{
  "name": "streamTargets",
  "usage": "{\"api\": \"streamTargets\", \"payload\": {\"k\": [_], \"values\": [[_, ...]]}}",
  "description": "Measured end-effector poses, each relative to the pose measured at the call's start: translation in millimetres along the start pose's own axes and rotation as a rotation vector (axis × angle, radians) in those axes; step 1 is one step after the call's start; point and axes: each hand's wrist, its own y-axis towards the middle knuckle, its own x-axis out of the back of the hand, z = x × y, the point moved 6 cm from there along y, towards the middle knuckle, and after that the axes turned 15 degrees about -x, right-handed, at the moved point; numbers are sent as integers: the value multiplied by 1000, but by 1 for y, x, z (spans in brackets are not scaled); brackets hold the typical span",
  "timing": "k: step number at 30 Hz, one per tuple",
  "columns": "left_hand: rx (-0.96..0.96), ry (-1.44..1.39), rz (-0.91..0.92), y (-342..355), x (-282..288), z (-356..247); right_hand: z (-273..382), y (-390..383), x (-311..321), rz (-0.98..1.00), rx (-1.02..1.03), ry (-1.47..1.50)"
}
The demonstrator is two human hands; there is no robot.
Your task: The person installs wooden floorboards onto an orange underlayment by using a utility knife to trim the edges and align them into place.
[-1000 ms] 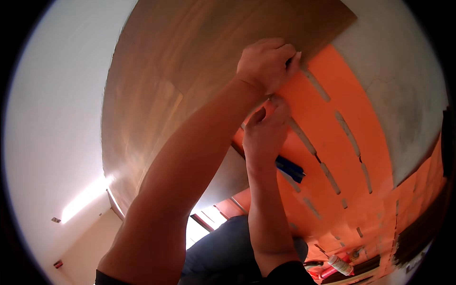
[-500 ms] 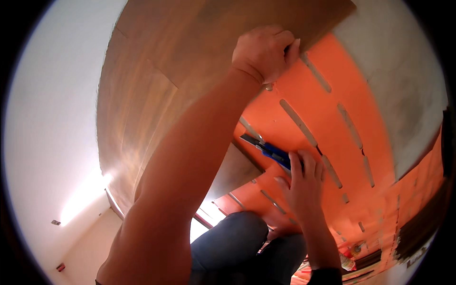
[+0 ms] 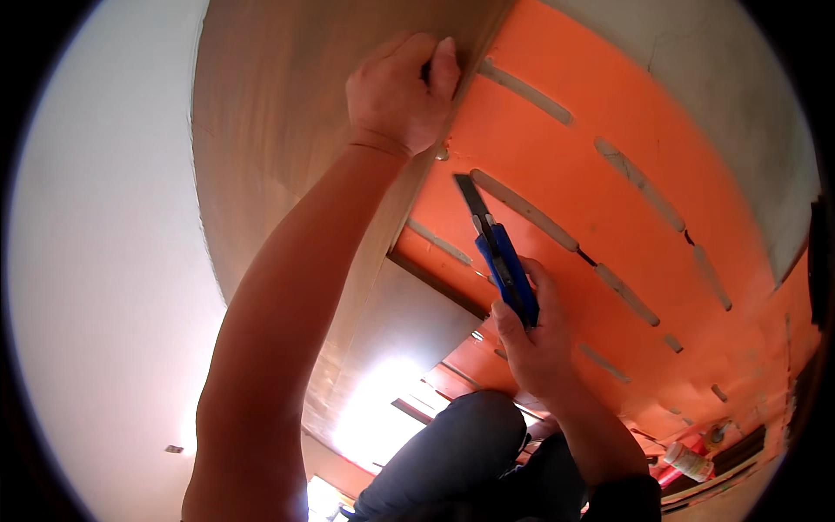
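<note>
A blue utility knife [image 3: 507,265] is in my right hand [image 3: 541,348], gripped by its handle. Its blade is out and points up and away, over the orange underlay. My left hand [image 3: 402,94] is closed in a fist on the brown wood-look flooring [image 3: 287,130], close to the boards' right edge. A small dark spot shows between its thumb and fingers; what it holds, if anything, is hidden. The slotted orange underlay [image 3: 600,209] runs along that edge. A shorter board end [image 3: 435,300] lies nearer me, left of the knife hand.
A white wall [image 3: 104,217] borders the flooring on the left. Bare grey concrete [image 3: 739,113] lies beyond the underlay at the upper right. A small bottle [image 3: 689,461] lies at the lower right. My bent knee [image 3: 452,444] is at the bottom, beside bright glare on the boards.
My right hand has taken a firmer hold of the knife and turned its blade more upward. My left fist remains near the board edge; the whole view has shifted.
</note>
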Motion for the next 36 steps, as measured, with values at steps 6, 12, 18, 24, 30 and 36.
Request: {"api": "streamTargets", "payload": {"k": [6, 12, 18, 24, 30, 36], "values": [[-39, -17, -15, -1, -3, 3, -3, 21, -29, 21, 7, 169], [-64, -47, 9, 0, -3, 0, -10, 26, -43, 43, -26, 193], [-40, -23, 8, -2, -3, 4, -2, 43, -66, 66, -12, 186], [-33, -36, 3, -2, -2, 3, -3, 51, -73, 34, -38, 69], [-79, -28, -1, 0, -2, 2, 4, 54, -75, 98, -132, 51], [-36, -26, 34, 3, -3, 1, 12, 54, -80, -137, 102, -406]]}}
